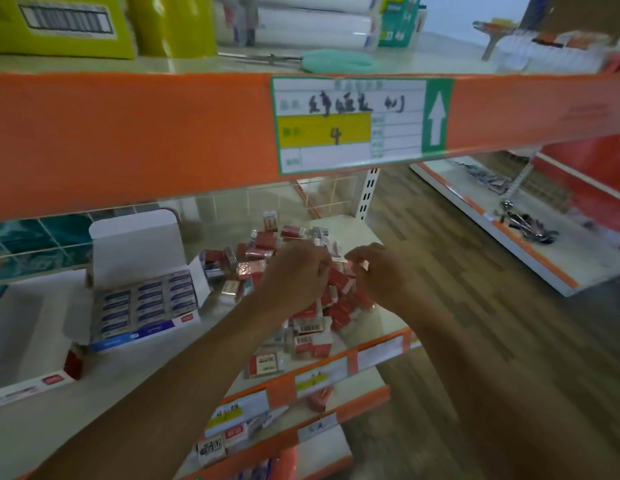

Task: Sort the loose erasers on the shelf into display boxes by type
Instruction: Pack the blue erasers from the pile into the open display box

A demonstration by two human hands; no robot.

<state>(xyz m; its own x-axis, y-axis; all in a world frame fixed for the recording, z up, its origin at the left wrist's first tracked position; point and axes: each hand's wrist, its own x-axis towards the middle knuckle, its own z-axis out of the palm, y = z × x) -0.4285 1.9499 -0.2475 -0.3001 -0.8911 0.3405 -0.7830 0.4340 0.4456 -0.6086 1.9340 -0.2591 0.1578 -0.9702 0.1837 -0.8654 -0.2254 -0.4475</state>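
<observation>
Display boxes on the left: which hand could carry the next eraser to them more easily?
Left, most likely: the left hand is on the side of the eraser pile nearest the display boxes, while the right hand would need to cross it.

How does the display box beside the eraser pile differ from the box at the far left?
The pile-side box is packed with neat rows of blue-labelled erasers; the left box shows a mostly bare white inside. The pile-side box has its lid flap standing upright behind; the left box is cut off by the frame edge. Both sit open on the same shelf.
</observation>
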